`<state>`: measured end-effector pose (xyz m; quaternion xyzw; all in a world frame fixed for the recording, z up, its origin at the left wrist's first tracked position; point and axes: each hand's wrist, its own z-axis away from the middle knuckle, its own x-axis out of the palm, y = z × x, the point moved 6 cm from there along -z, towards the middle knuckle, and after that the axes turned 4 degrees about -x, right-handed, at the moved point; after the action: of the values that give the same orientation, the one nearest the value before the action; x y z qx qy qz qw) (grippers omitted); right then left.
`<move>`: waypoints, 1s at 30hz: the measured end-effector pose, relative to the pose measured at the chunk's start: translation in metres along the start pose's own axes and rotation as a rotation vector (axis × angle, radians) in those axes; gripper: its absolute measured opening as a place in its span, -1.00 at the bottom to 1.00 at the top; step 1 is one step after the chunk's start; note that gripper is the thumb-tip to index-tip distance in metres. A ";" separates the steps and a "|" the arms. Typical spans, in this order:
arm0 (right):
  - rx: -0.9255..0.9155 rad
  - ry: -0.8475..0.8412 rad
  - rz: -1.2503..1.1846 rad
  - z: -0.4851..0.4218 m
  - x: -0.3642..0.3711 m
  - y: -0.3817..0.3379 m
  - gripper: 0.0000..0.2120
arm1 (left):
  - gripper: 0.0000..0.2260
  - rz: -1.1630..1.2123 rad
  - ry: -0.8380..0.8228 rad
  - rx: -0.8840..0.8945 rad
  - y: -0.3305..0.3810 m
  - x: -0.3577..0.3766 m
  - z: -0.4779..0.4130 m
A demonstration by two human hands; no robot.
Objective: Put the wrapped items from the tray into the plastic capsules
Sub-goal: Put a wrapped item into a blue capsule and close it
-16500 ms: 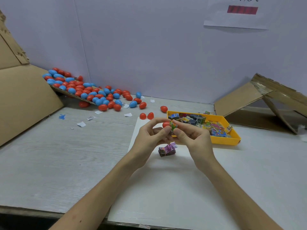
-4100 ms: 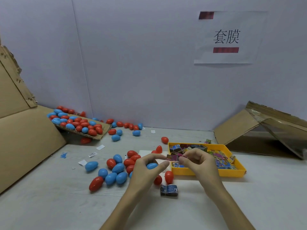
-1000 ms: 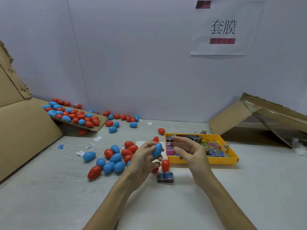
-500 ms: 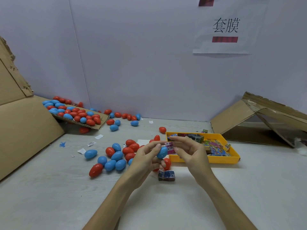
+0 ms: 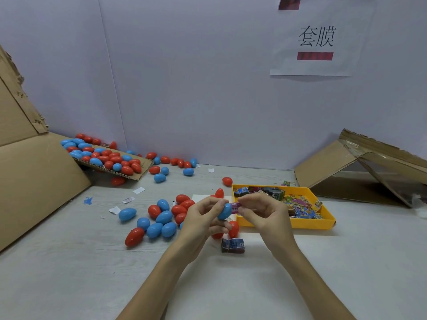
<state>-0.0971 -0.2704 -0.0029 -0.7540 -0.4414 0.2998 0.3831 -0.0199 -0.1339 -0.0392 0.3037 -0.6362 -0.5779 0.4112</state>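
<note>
1. My left hand (image 5: 203, 219) is curling around a blue capsule half (image 5: 224, 211) just below the middle of the frame, thumb and fingers pressed on its sides, its open end facing right.
2. My right hand (image 5: 263, 213) is pinching a small wrapped item (image 5: 235, 207) with a pink and white label between thumb and forefinger, holding it right at the mouth of the blue capsule half; I cannot tell how far in it is sitting.
3. My other right fingers are folding loosely under the pinch, in front of the yellow tray (image 5: 307, 224).
4. The tray is sitting right of centre, holding a jumble of colourful wrapped items (image 5: 300, 204).
5. One more dark wrapped packet (image 5: 232, 245) is lying on the white sheet (image 5: 231, 285) just below my hands.
6. A red capsule (image 5: 233, 229) is standing beside my left fingers, and a loose cluster of red and blue capsules (image 5: 159, 224) is lying left of my hands on the pale grey table (image 5: 57, 273).
7. More capsules are piling on a cardboard flap (image 5: 138, 172) in the left middle of the frame, next to a large cardboard panel (image 5: 34, 181) at the left edge.
8. Folded cardboard (image 5: 346, 162) is leaning at the right, and a paper sign (image 5: 316, 40) is hanging on the white wall at the upper right.
</note>
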 end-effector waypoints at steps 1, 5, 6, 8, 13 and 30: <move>0.002 0.005 0.006 0.000 0.000 0.001 -0.82 | -0.67 -0.001 -0.009 -0.001 0.000 0.001 0.000; 0.002 0.024 -0.032 -0.001 -0.002 0.001 -0.75 | -0.66 0.017 -0.049 -0.021 0.001 0.004 0.003; -0.003 0.024 -0.026 -0.001 -0.002 0.000 -0.74 | -0.66 0.028 -0.056 -0.026 0.001 0.004 0.003; -0.003 0.029 -0.015 -0.001 -0.002 -0.001 -0.74 | -0.66 0.055 -0.069 -0.031 0.001 0.004 0.003; 0.011 0.048 0.012 0.000 -0.002 0.000 -0.76 | -0.74 0.081 -0.077 -0.033 0.002 0.004 0.004; 0.049 -0.005 -0.011 0.002 0.006 0.004 -0.73 | -0.68 0.227 -0.130 -0.026 0.006 0.003 0.005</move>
<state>-0.0946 -0.2657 -0.0081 -0.7410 -0.4392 0.3105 0.4021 -0.0246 -0.1330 -0.0329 0.1864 -0.6841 -0.5545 0.4356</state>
